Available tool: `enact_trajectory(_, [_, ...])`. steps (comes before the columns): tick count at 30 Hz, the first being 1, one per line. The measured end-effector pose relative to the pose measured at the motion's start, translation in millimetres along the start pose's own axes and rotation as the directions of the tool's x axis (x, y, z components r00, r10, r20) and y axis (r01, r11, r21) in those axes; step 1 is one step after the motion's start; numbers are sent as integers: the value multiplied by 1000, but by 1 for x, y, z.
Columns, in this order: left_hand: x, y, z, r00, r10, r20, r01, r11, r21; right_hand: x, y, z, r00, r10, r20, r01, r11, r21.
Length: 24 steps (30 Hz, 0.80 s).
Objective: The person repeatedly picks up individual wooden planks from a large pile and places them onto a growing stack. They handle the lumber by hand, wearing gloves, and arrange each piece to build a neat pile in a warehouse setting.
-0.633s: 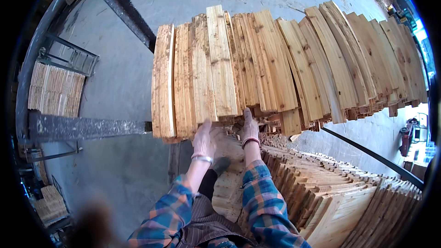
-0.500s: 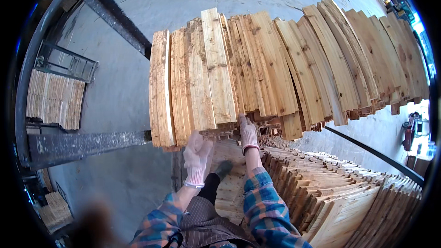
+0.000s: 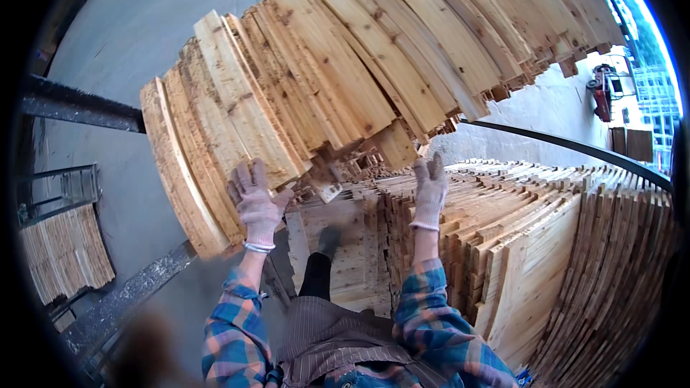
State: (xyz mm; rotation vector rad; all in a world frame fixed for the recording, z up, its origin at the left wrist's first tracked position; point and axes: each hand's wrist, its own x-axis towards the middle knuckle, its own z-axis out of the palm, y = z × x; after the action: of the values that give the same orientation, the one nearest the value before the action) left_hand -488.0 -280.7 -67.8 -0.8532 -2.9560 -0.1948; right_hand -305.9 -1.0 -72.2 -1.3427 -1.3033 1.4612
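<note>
A long row of thin wooden boards point(image 3: 345, 65) stands packed face to face in front of me, the near ends toward me. My left hand point(image 3: 260, 205), in a pale knitted glove, lies with spread fingers against the near ends of boards on the left part of the row. My right hand point(image 3: 430, 190), gloved alike, is raised with its fingers apart, just right of a board end point(image 3: 397, 145) that juts out lower than the rest. Whether its fingertips touch any wood I cannot tell. Neither hand is closed round a board.
At my right stands a second big stack of boards point(image 3: 532, 259). Dark metal beams point(image 3: 129, 294) run at the left, and a dark bar point(image 3: 568, 145) crosses at the right. Farther left another board stack point(image 3: 68, 251) sits by a metal frame. A red vehicle point(image 3: 602, 93) is far right.
The view has turned, so the row looks tilted and shifted left. My hands have moved farther apart. My right hand has come away from the boards' near ends toward the right.
</note>
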Motion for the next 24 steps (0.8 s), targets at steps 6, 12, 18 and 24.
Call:
enact_trajectory(6, [14, 94, -15, 982, -26, 186, 176, 473, -864, 35, 40, -2, 944, 329, 26, -325, 941, -93])
enact_trajectory(12, [50, 147, 72, 643, -273, 716, 518, -533, -669, -32, -21, 22, 953, 191, 235, -146, 969, -197])
enact_trajectory(18, [58, 176, 49, 663, -358, 657, 498, -444, -745, 5, -6, -17, 789, 615, -14, -591, 764, 257])
enact_trajectory(24, [65, 188, 38, 623, -368, 690, 463, -538, -705, 11, 36, 6, 978, 138, 158, -91, 958, -273])
